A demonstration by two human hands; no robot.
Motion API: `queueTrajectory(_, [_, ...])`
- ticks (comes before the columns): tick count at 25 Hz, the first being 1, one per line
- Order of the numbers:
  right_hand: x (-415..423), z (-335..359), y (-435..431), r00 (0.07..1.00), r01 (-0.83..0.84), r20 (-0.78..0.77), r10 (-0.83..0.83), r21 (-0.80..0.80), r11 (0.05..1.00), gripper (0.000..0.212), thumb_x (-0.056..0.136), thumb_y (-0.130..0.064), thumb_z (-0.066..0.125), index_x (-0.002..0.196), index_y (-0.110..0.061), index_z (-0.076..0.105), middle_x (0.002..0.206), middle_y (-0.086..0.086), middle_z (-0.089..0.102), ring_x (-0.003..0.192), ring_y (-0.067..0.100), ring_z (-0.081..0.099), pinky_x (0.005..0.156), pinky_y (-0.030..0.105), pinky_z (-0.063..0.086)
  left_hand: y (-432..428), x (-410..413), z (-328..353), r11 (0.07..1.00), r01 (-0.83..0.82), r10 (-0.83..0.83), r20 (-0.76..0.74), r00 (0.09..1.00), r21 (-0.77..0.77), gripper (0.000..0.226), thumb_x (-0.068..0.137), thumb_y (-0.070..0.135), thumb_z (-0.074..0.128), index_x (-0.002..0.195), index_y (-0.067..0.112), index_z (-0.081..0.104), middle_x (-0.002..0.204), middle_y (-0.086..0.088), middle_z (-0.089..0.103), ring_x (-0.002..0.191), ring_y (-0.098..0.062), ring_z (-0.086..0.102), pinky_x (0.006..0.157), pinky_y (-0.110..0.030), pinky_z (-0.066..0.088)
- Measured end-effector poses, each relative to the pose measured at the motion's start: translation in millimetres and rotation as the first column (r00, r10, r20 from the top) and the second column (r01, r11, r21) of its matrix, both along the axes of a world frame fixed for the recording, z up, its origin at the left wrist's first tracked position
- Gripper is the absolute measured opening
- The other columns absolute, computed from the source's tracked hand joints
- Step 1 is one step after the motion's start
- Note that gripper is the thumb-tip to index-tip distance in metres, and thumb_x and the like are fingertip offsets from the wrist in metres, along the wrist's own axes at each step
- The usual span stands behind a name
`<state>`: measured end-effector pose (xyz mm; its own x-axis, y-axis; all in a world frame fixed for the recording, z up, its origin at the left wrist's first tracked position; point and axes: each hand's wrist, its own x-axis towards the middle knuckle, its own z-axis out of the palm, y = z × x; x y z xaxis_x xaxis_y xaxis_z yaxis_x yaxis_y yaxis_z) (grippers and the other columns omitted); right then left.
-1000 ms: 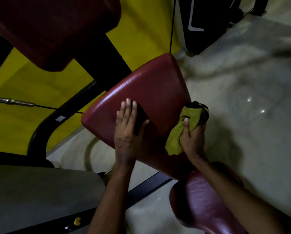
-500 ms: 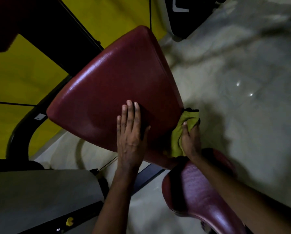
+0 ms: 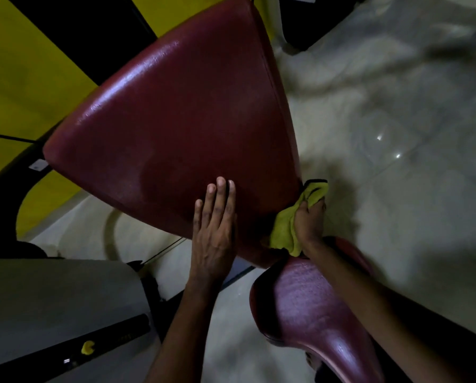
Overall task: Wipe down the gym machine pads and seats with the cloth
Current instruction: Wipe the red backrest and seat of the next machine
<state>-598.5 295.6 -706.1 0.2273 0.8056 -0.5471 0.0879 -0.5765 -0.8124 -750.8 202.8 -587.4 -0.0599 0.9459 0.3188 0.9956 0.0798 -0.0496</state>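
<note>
Your right grip [image 3: 310,223] is bunched round the yellow-green microfibre cloth [image 3: 285,232], at the near right edge of the big dark-red vinyl pad [image 3: 176,120]; your left grip [image 3: 214,233] lies flat on it. Most of the pad's face sits up-left of the cloth.

Left hand [image 3: 214,230] lies flat, fingers straight; right hand [image 3: 310,222] clenched.

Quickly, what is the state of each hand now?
Left hand: open, fingers straight, resting flat on the large red pad.
Right hand: closed, gripping the yellow-green cloth at the pad's lower right edge.
</note>
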Motion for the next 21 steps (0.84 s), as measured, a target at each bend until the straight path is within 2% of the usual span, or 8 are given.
queueTrajectory(2, [-3,-2,-6,1.0,0.022,0.01,-0.022,-0.054,0.998,0.037,0.099,-0.008,0.046,0.134,0.004,0.046,0.135,0.022,0.054,0.125,0.036,0.053,0.099,0.029,0.038,-1,4,-4,1.0,-0.02,0.02,0.008,1.0,-0.015,0.076,0.095,0.01,0.06,0.156,0.014,0.014,0.165,0.007,-0.011,0.152,-0.013,-0.002,0.123,-0.035,-0.002])
queueTrajectory(4, [-9,-1,-13,0.999,0.034,0.0,-0.034,-0.089,0.995,0.041,0.1,-0.008,0.047,0.138,0.007,0.043,0.139,0.023,0.051,0.128,0.037,0.05,0.103,0.032,0.036,-1,7,-6,1.0,-0.023,0.023,0.039,0.999,-0.019,0.054,0.106,0.024,0.035,0.155,0.012,0.018,0.165,0.003,-0.004,0.152,-0.011,-0.005,0.123,-0.034,-0.004])
queueTrajectory(6, [-13,0,-14,0.998,0.062,-0.017,-0.063,-0.085,0.994,0.043,0.098,-0.009,0.047,0.138,0.005,0.044,0.138,0.022,0.053,0.126,0.037,0.052,0.106,0.036,0.038,-6,10,-12,0.998,-0.006,0.011,0.088,0.996,-0.055,0.055,0.107,0.037,0.013,0.153,0.009,0.025,0.163,-0.002,0.005,0.151,-0.01,-0.004,0.122,-0.034,-0.001])
queueTrajectory(8, [-13,-12,-11,0.994,0.101,-0.026,-0.104,-0.099,0.99,0.05,0.091,-0.02,0.045,0.137,0.0,0.047,0.136,0.019,0.056,0.123,0.038,0.055,0.107,0.043,0.043,-18,6,-23,0.993,0.039,-0.032,0.067,0.997,-0.109,0.056,0.102,0.025,0.027,0.155,0.009,0.018,0.165,-0.001,-0.004,0.152,-0.013,-0.003,0.123,-0.035,-0.001])
queueTrajectory(12, [-13,-51,-23,0.991,0.105,-0.056,-0.119,-0.212,0.972,0.069,0.075,-0.027,0.042,0.14,-0.002,0.047,0.135,0.017,0.058,0.119,0.036,0.059,0.103,0.05,0.049,-46,-8,-40,0.99,-0.091,0.097,0.058,0.994,-0.108,0.087,0.084,0.007,0.052,0.157,0.011,0.005,0.165,0.0,-0.013,0.153,-0.018,-0.002,0.123,-0.038,-0.004])
queueTrajectory(15, [-29,-26,-39,0.985,0.093,-0.119,-0.128,-0.268,0.959,0.056,0.093,-0.018,0.047,0.145,0.0,0.038,0.138,0.015,0.053,0.118,0.034,0.059,0.103,0.048,0.05,-61,-7,-53,0.984,-0.115,0.125,0.07,0.99,-0.136,0.088,0.08,0.003,0.051,0.157,0.007,0.008,0.165,-0.003,-0.011,0.153,-0.02,-0.002,0.123,-0.039,-0.002])
queueTrajectory(17, [-38,-18,-44,0.988,0.094,-0.091,-0.127,-0.299,0.95,0.059,0.099,-0.019,0.047,0.151,0.002,0.026,0.146,0.018,0.044,0.123,0.036,0.054,0.106,0.046,0.046,-71,-5,-55,0.976,-0.14,0.161,0.122,0.979,-0.168,0.09,0.078,-0.001,0.051,0.156,0.006,0.007,0.165,-0.003,-0.011,0.153,-0.021,-0.002,0.124,-0.041,0.003])
queueTrajectory(21, [-56,1,-55,0.987,0.096,-0.098,-0.128,-0.282,0.955,0.071,0.086,-0.026,0.048,0.148,0.001,0.028,0.15,0.019,0.038,0.125,0.037,0.052,0.108,0.043,0.045,-81,-8,-44,0.97,-0.169,0.204,0.207,0.957,-0.173,0.088,0.078,-0.002,0.049,0.157,0.006,0.009,0.165,-0.005,-0.004,0.153,-0.02,0.002,0.122,-0.043,0.008])
